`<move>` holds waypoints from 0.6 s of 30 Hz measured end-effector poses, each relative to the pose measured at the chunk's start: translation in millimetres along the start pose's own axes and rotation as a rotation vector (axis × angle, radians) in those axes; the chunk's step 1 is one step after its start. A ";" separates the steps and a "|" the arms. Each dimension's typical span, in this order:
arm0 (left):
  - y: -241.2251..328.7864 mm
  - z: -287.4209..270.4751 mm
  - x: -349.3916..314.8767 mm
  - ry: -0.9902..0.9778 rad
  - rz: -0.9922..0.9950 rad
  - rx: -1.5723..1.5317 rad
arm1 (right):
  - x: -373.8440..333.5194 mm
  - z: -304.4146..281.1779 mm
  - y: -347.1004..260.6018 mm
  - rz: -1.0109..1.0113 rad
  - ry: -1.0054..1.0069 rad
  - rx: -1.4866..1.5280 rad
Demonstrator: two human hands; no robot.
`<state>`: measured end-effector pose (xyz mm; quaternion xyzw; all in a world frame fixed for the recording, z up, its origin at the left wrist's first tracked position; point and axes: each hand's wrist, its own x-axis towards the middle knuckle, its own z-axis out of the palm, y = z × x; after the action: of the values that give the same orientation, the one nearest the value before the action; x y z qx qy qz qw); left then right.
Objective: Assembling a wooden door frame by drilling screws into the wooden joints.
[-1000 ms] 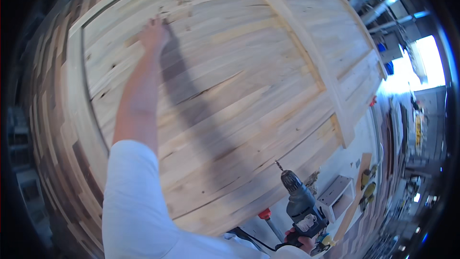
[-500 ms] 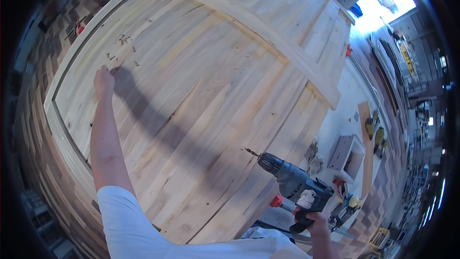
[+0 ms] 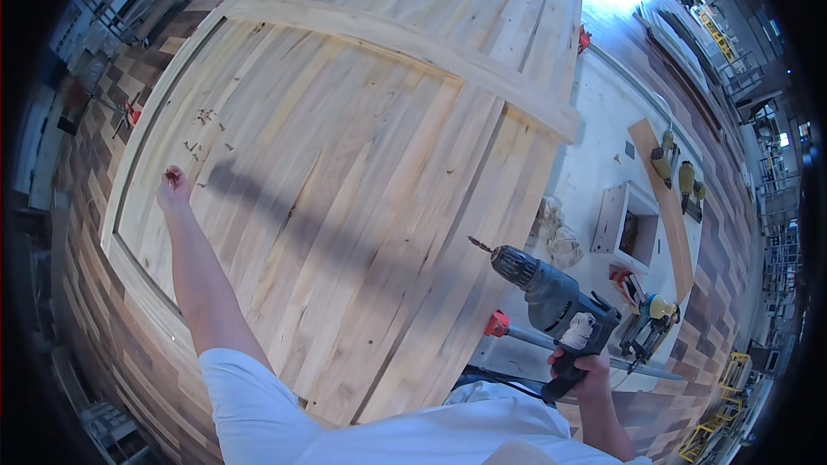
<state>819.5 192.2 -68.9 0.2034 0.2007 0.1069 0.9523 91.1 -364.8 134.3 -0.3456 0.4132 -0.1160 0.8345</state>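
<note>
My right hand is wrapped round the handle of a dark grey corded power drill, whose bit points to the far left above the panel's near edge. My left arm reaches out over a large pale wooden panel. At its left side my left hand is closed, with a small bunch of reddish-brown screws showing at the fingertips. Loose screws lie scattered on the boards just beyond that hand, and others sit closer to it.
A wooden crossbar runs over the panel. Red clamp ends grip the near edge. To the right, a white table bears a small open wooden box, a long board, yellow-green power tools and crumpled clear plastic.
My left hand has lifted back from the panel and turned, with screws now showing in its fingers. The drill stays in my right hand. The whole view has shifted.
</note>
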 end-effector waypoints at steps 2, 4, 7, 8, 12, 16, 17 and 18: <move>-71.1 8.2 -44.1 0.024 -0.001 -0.054 | -5.0 1.5 2.1 -0.047 0.050 -0.022; -33.5 41.0 -60.9 -0.088 -0.035 -0.158 | -11.4 -13.7 -0.9 -0.031 -0.048 0.038; -8.5 75.2 -86.5 -0.328 -0.220 -0.322 | -15.4 -24.7 -1.2 -0.016 -0.056 0.075; -13.8 79.0 -98.1 -0.460 -0.361 -0.386 | -15.9 -26.7 -1.2 -0.010 -0.062 0.076; -106.8 87.6 -199.4 -0.480 -0.388 -0.222 | -16.5 -35.5 3.4 -0.011 -0.066 0.201; -154.3 54.1 -329.0 -0.528 -0.386 0.019 | -14.1 -38.0 -3.9 0.007 -0.118 0.160; -171.4 48.4 -371.2 -0.437 -0.422 0.023 | -13.8 -40.4 -5.2 0.018 -0.114 0.137; -187.6 42.6 -414.9 -0.343 -0.460 0.026 | -12.7 -43.0 -6.8 0.018 -0.145 0.127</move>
<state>488.6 -108.7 26.6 0.1800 0.0791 -0.1503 0.9689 50.6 -384.4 128.5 -0.2957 0.3467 -0.1093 0.8834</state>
